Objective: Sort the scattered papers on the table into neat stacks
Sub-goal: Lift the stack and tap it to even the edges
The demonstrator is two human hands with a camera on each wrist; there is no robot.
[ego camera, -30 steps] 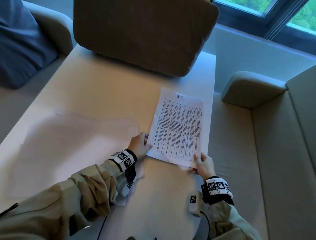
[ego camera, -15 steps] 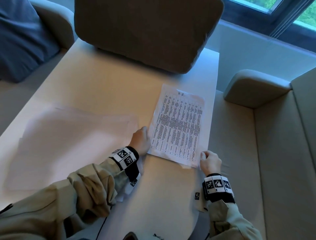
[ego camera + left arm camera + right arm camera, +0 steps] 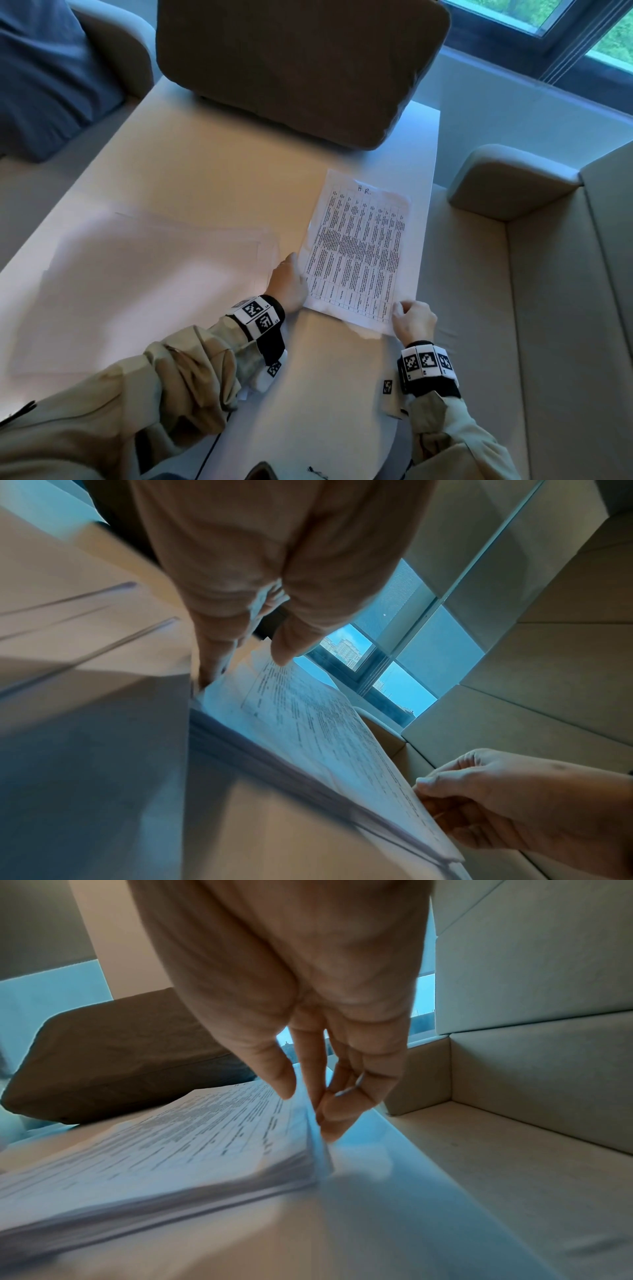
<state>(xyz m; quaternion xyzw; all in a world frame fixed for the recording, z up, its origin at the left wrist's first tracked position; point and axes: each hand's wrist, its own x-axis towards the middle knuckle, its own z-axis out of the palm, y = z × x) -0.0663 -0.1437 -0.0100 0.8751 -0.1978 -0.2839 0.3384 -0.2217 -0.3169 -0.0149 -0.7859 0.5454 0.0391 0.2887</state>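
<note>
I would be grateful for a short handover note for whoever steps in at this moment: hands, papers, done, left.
Left hand: grips the left edge of the printed stack, thumb on top, fingers at the edge.
Right hand: pinches the stack's near right corner.
Printed stack: several sheets, top one marked "H.R.", near the right edge of the table; its near edges look roughly squared, with a sheet corner poking out at the near edge.
Loose papers: blank-looking sheets overlapping unevenly on the table's left side.
Done: one stack gathered.
Left: finish squaring it, then stack the loose sheets.
</note>
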